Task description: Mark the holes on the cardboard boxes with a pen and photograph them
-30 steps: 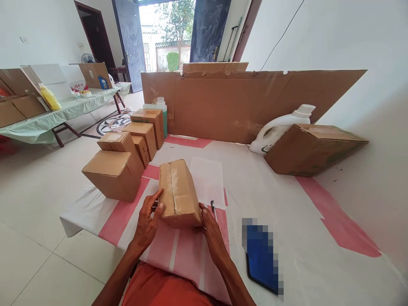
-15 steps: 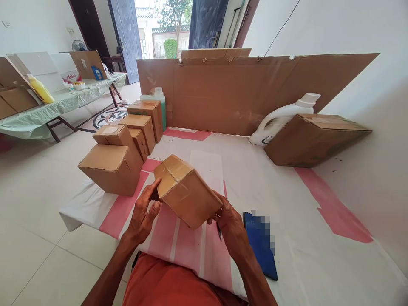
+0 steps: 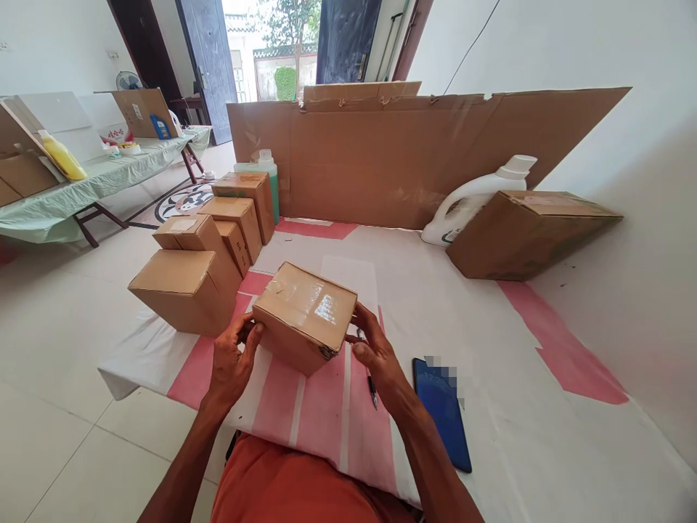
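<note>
A small cardboard box [image 3: 297,312] is between my hands, its taped top face turned up and shiny with clear tape. My left hand [image 3: 231,359] grips its left end, thumb at the near corner and fingers behind. On the opposite end, my right hand [image 3: 375,356] holds the box with fingers at the far side and the thumb near the front corner, which looks worn. A black pen [image 3: 372,391] lies on the cloth just under my right hand. To the right of that hand rests a dark blue-screened tablet [image 3: 441,418], partly blurred out.
Several cardboard boxes [image 3: 188,294] line the table's left edge, with a green liquid bottle [image 3: 274,185] behind. A tall cardboard sheet [image 3: 359,163] stands across the back. At right are a white jug [image 3: 462,200] and a larger box [image 3: 523,236] near the wall.
The box has been turned over in my hands, so a different taped face is now up, and it sits lower and slightly left. My right hand has shifted left, exposing more of the pen.
</note>
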Motion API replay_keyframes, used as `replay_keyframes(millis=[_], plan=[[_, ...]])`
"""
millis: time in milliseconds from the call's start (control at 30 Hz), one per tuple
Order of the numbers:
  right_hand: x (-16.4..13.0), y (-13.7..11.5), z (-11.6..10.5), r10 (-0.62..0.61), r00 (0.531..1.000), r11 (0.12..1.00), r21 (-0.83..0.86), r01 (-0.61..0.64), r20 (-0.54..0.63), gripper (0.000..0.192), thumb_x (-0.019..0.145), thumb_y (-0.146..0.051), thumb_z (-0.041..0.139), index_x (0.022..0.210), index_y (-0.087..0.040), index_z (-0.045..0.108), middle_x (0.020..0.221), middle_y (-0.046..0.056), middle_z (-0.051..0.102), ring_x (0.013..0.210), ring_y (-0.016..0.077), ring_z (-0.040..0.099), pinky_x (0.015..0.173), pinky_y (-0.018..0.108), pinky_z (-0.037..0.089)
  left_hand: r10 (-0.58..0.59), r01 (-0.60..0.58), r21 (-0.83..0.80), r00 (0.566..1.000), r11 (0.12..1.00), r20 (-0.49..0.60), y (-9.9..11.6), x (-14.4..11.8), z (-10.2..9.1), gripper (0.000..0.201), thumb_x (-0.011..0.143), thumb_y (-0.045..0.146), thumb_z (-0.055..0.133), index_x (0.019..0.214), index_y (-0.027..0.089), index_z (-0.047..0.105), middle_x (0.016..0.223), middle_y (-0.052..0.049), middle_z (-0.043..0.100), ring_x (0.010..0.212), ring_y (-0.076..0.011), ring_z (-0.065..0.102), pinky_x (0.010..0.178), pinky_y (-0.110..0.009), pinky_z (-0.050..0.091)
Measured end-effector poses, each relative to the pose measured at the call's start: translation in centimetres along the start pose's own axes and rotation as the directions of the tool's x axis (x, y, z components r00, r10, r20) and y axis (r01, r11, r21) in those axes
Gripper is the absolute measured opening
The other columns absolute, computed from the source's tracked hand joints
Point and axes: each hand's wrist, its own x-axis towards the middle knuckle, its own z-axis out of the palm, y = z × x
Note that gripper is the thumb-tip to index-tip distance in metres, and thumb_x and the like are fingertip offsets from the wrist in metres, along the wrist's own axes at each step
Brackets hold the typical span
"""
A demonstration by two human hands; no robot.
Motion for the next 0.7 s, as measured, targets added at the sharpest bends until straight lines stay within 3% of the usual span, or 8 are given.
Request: replay_keyframes(millis=[100, 167, 333, 433, 533, 633, 700], plan=[[0.3, 1.3, 1.2, 0.041, 0.994, 0.998, -0.042, -0.037, 0.098, 0.110, 0.074, -0.072, 0.082, 0.164, -0.038, 0.029, 0.171, 0.010, 0.035, 0.156, 0.0338, 0.035, 0.122, 0.056, 0.037, -0.006, 0.007, 0.014, 0.999, 1.000, -0.042, -1.3, 0.4, -0.1, 0.043, 0.099, 0.060, 0.058, 0.110, 0.020, 0.070, 0.094, -0.005, 0.070, 0.084, -0.0203, 0.065, 0.077, -0.031, 0.052], [0.4, 2.2, 2.4, 0.058, 0.995, 0.992, -0.112, -0.050, 0.075, 0.117, 0.073, -0.063, 0.086, 0.167, -0.040, 0.020, 0.172, 0.009, 0.032, 0.158, 0.0315, 0.031, 0.124, 0.057, 0.033, -0.007, 0.009, 0.018, 0.997, 1.000, -0.078, -2.1, 0.8, 0.1, 0.047, 0.097, 0.064, 0.058, 0.107, 0.020, 0.069, 0.101, -0.008, 0.069, 0.093, -0.0226, 0.064, 0.082, -0.033, 0.052], [0.5, 2.3, 4.0, 0.078, 0.995, 0.968, -0.235, -0.089, -0.057, 0.122, 0.064, -0.053, 0.091, 0.164, -0.030, 0.025, 0.162, 0.016, 0.043, 0.145, 0.0344, 0.046, 0.116, 0.056, 0.041, -0.033, 0.031, -0.042, 0.999, 0.999, -0.037, -2.3, 1.3, 0.4, 0.051, 0.098, 0.068, 0.051, 0.110, 0.020, 0.064, 0.108, -0.009, 0.070, 0.098, -0.0234, 0.067, 0.084, -0.034, 0.054], [-0.6, 0.3, 3.2, 0.113, 0.991, 0.932, -0.337, -0.131, -0.072, 0.109, 0.065, -0.054, 0.088, 0.157, -0.027, 0.036, 0.150, 0.015, 0.055, 0.135, 0.0364, 0.053, 0.112, 0.056, 0.043, -0.047, 0.050, -0.068, 0.998, 0.996, 0.049, -1.5, 0.8, -0.3, 0.046, 0.098, 0.065, 0.054, 0.101, 0.021, 0.064, 0.094, -0.005, 0.071, 0.086, -0.0209, 0.066, 0.075, -0.031, 0.052], [-3.1, -1.9, 1.8, 0.196, 0.980, 0.923, -0.339, -0.183, 0.005, 0.086, 0.076, -0.063, 0.077, 0.147, -0.026, 0.048, 0.137, 0.013, 0.065, 0.121, 0.0349, 0.061, 0.102, 0.050, 0.050, -0.059, 0.071, -0.093, 0.991, 0.993, 0.123, -0.4, -0.3, -0.9, 0.045, 0.099, 0.064, 0.055, 0.101, 0.020, 0.066, 0.095, -0.005, 0.072, 0.085, -0.0209, 0.066, 0.075, -0.030, 0.053], [-6.1, -2.8, 1.2, 0.296, 0.952, 0.926, -0.268, -0.267, 0.074, 0.079, 0.080, -0.070, 0.070, 0.143, -0.025, 0.052, 0.133, 0.013, 0.069, 0.109, 0.0337, 0.067, 0.090, 0.045, 0.054, -0.048, 0.063, -0.127, 0.992, 0.990, 0.116, 1.0, -1.2, -1.0, 0.050, 0.099, 0.062, 0.055, 0.128, 0.021, 0.060, 0.122, -0.011, 0.071, 0.107, -0.0254, 0.069, 0.090, -0.037, 0.055], [-7.7, -2.7, 1.5, 0.330, 0.941, 0.927, -0.214, -0.308, 0.078, 0.078, 0.082, -0.071, 0.069, 0.142, -0.024, 0.052, 0.136, 0.014, 0.069, 0.112, 0.0346, 0.067, 0.090, 0.045, 0.055, 0.034, -0.029, -0.063, 0.997, 0.998, 0.071, 2.3, -1.5, -0.6, 0.058, 0.096, 0.058, 0.062, 0.142, 0.023, 0.054, 0.140, -0.013, 0.063, 0.126, -0.0296, 0.062, 0.105, -0.044, 0.051]])
